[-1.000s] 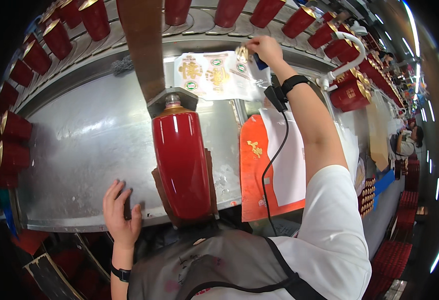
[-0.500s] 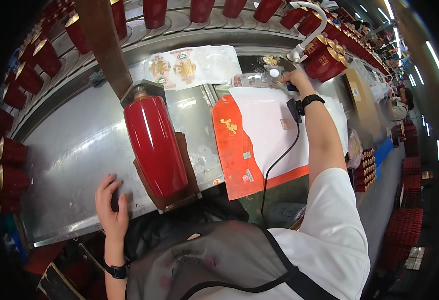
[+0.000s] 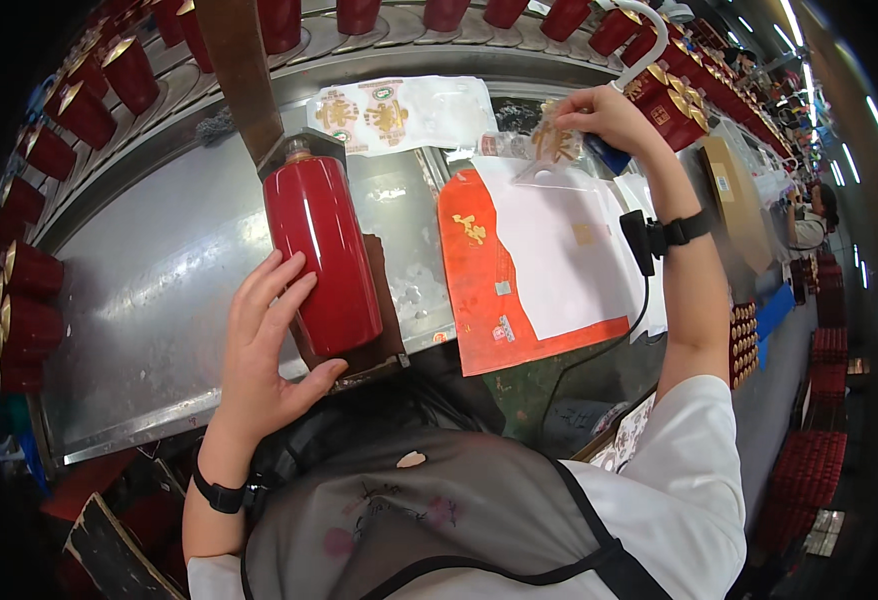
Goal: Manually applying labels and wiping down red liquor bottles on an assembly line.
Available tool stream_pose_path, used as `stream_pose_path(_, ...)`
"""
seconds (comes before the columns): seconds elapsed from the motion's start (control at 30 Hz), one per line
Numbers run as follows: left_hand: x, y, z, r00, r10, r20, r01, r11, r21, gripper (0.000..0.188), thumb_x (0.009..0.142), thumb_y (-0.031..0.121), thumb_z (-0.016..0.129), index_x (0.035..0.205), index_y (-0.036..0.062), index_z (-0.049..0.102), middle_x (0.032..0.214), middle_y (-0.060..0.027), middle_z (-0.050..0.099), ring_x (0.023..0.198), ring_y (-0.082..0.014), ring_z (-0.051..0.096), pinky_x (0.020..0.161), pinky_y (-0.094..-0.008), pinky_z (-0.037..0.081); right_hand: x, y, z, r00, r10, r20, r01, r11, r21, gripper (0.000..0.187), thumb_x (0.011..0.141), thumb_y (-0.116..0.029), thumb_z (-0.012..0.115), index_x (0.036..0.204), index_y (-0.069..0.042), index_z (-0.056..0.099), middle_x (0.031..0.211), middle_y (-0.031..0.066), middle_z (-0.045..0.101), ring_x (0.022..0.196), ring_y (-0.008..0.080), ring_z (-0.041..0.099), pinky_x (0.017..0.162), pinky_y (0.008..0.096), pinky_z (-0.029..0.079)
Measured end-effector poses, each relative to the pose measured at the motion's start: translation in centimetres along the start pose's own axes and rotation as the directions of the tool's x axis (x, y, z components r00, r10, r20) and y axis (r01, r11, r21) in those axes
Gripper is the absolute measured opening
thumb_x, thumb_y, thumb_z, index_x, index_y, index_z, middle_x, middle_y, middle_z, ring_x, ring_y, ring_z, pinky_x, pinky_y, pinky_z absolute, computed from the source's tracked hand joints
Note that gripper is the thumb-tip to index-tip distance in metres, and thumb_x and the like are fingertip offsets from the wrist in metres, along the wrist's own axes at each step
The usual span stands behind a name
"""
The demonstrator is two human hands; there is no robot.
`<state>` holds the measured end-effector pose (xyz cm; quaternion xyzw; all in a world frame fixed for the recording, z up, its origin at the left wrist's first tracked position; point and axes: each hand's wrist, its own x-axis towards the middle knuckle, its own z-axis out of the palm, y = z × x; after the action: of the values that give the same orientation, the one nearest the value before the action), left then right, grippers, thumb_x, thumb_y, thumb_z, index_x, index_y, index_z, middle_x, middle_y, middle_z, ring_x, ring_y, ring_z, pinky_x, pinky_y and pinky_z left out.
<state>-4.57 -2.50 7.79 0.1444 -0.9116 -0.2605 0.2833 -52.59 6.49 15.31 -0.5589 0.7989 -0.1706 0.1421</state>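
Note:
A glossy red bottle (image 3: 321, 250) with a clear neck lies in a brown holder (image 3: 384, 290), its neck end pointing away from me. My left hand (image 3: 271, 340) is open at the bottle's near left side. Its fingertips are at the red surface and the thumb is spread below the base. At the far right, my right hand (image 3: 609, 118) pinches a clear film decal (image 3: 556, 145) with gold characters. The decal hangs over the far edge of a white sheet (image 3: 559, 240), which lies on an orange-red printed sheet (image 3: 474, 290).
White decal sheets (image 3: 399, 110) with gold characters lie beyond the bottle on the metal table (image 3: 159, 330). A clear plastic bottle (image 3: 499, 145) lies near the decal. Behind runs a conveyor (image 3: 399, 25) of red bottles. A brown post (image 3: 242, 65) rises beside the holder.
My left hand has moved right and up to the red bottle. My right hand has lifted a clear gold-lettered decal from the far right of the table.

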Motion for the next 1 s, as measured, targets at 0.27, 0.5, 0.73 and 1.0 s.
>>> stream_pose_path(0.27,-1.6,-0.3,1.4,0.998,-0.044,0.039,0.042,0.998,0.048,0.085,0.072,0.037,0.080,0.142,0.0086,0.042,0.150,-0.0196,0.033,0.137,-0.0403,0.033,0.112,-0.0496,0.027,5.7,4.7,6.9,0.978,0.030,0.205,-0.068,0.981,0.181,0.016,0.086,-0.016,0.069,0.092,-0.002,0.070,0.082,0.0001,0.066,0.079,0.0089,0.057,0.075,0.0253,0.046)
stream_pose_path(0.5,-2.4,-1.1,1.8,0.997,-0.054,0.047,0.053,0.998,0.024,0.086,0.071,0.036,0.081,0.143,0.0098,0.041,0.150,-0.0199,0.031,0.136,-0.0402,0.032,0.111,-0.0496,0.029,7.3,6.1,10.3,0.948,0.067,0.312,-0.133,0.972,0.194,0.013,0.087,-0.015,0.068,0.092,-0.003,0.070,0.084,-0.0014,0.065,0.078,0.0081,0.056,0.074,0.0248,0.045)
stream_pose_path(0.73,-2.1,-1.1,0.8,0.997,-0.046,0.064,0.046,0.999,-0.001,0.084,0.067,0.032,0.084,0.139,0.0104,0.048,0.148,-0.0169,0.033,0.136,-0.0402,0.032,0.111,-0.0501,0.031,6.4,4.3,8.6,0.993,0.005,0.120,-0.029,0.980,0.195,0.018,0.081,-0.017,0.071,0.092,-0.004,0.073,0.081,0.0054,0.070,0.074,0.0131,0.062,0.072,0.0284,0.049)
stream_pose_path(1.0,1.5,-0.4,-3.5,0.997,0.078,-0.028,-0.074,0.988,0.134,0.057,0.077,0.040,0.071,0.122,0.0068,0.063,0.136,-0.0162,0.051,0.129,-0.0374,0.042,0.108,-0.0502,0.031,-0.4,-10.9,1.5,0.993,-0.104,-0.060,0.103,0.994,-0.029,0.016,0.088,-0.015,0.067,0.097,-0.002,0.071,0.081,0.0001,0.067,0.072,0.0062,0.056,0.066,0.0238,0.046)
